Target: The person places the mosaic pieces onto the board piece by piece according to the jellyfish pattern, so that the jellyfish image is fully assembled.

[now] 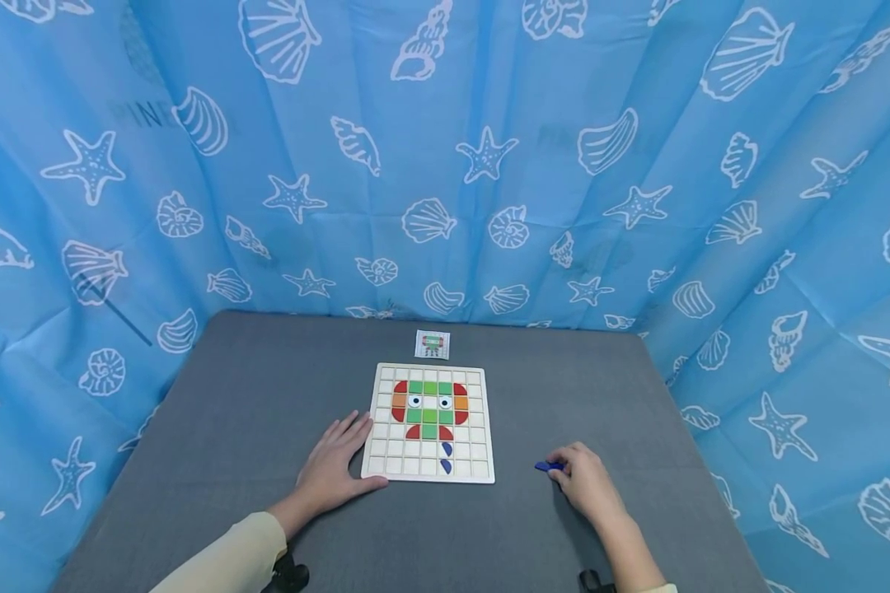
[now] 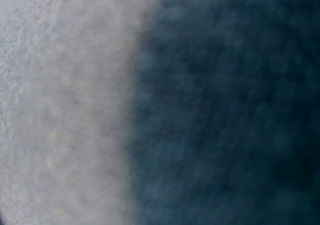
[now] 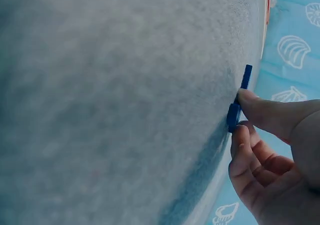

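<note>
A white grid board (image 1: 386, 469) lies on the table with colored tiles forming a face of red, green and orange pieces (image 1: 430, 416) with two eye tiles. Below the face, two dark blue half-round tiles (image 1: 447, 450) sit in one column. My left hand (image 1: 334, 465) rests with fingers spread at the board's left edge, thumb at its lower left corner. To the right of the board, my right hand (image 1: 582, 478) pinches blue tiles (image 3: 233, 116) between thumb and fingers, just above the cloth; they look like two overlapping pieces. The left wrist view shows only blurred cloth and shadow.
A small printed card (image 1: 433, 344) with a similar face pattern lies behind the board. Grey cloth (image 1: 289, 371) covers the table. Blue curtains (image 1: 482, 239) with white shell prints hang at the back and sides.
</note>
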`<state>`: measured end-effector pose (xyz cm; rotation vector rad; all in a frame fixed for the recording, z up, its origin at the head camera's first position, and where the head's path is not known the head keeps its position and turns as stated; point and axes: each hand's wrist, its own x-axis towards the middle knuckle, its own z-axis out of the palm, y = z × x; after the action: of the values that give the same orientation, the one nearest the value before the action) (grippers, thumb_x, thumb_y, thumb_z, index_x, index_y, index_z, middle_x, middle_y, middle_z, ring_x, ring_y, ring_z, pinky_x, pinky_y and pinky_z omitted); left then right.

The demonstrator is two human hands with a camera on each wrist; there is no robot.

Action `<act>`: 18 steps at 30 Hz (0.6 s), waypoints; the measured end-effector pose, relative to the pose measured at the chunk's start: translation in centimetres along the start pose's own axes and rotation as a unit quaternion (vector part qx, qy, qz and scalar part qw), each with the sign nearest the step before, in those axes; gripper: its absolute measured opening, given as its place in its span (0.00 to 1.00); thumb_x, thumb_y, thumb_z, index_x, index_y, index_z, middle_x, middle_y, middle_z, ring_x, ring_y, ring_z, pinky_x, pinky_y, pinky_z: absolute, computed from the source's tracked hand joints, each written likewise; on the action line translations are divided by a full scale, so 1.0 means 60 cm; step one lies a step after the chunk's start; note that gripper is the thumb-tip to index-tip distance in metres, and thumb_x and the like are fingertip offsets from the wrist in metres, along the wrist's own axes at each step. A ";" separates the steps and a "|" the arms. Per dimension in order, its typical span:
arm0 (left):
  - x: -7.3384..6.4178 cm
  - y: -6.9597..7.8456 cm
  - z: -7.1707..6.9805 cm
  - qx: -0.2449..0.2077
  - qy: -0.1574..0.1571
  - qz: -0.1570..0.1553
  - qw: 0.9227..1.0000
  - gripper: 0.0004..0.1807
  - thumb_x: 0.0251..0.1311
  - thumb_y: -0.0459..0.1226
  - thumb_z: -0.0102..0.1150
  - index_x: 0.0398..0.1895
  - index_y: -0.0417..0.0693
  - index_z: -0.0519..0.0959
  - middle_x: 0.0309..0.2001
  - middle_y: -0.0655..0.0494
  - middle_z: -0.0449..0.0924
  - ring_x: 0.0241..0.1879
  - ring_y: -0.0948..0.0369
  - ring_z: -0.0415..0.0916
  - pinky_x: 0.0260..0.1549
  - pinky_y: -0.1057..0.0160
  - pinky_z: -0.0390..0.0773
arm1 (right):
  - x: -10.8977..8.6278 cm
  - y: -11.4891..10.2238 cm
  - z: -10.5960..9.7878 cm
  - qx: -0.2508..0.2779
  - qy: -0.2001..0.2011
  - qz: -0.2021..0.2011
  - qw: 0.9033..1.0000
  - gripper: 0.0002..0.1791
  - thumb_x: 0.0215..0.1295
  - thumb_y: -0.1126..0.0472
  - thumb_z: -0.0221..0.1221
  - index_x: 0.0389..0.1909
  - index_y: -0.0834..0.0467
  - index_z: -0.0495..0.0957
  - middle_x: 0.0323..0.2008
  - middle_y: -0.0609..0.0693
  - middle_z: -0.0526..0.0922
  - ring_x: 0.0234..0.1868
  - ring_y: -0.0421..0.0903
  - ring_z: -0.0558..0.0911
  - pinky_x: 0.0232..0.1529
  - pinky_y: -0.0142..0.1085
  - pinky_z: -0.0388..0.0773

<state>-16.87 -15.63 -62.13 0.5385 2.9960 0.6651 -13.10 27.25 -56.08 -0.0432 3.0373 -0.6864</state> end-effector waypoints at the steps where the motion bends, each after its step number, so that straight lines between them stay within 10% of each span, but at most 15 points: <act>1: 0.000 0.000 0.000 0.000 -0.001 0.001 1.000 0.64 0.45 0.81 0.51 0.80 0.52 0.57 0.79 0.57 0.56 0.80 0.53 0.47 0.77 0.45 0.49 | 0.001 0.000 0.001 -0.004 0.003 -0.003 1.000 0.06 0.60 0.67 0.70 0.37 0.56 0.86 0.33 0.49 0.77 0.30 0.41 0.73 0.31 0.36 0.74; 18: 0.001 0.000 0.000 -0.004 0.010 0.005 1.000 0.64 0.46 0.80 0.52 0.79 0.50 0.59 0.79 0.55 0.58 0.80 0.52 0.49 0.77 0.44 0.50 | 0.030 -0.034 0.020 -0.037 0.008 -0.066 0.997 0.05 0.58 0.66 0.71 0.30 0.57 0.84 0.27 0.46 0.79 0.28 0.39 0.76 0.31 0.39 0.77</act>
<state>-16.91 -15.60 -62.13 0.5498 3.0097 0.6852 -14.80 24.82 -56.32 -0.2428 3.0958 -0.5844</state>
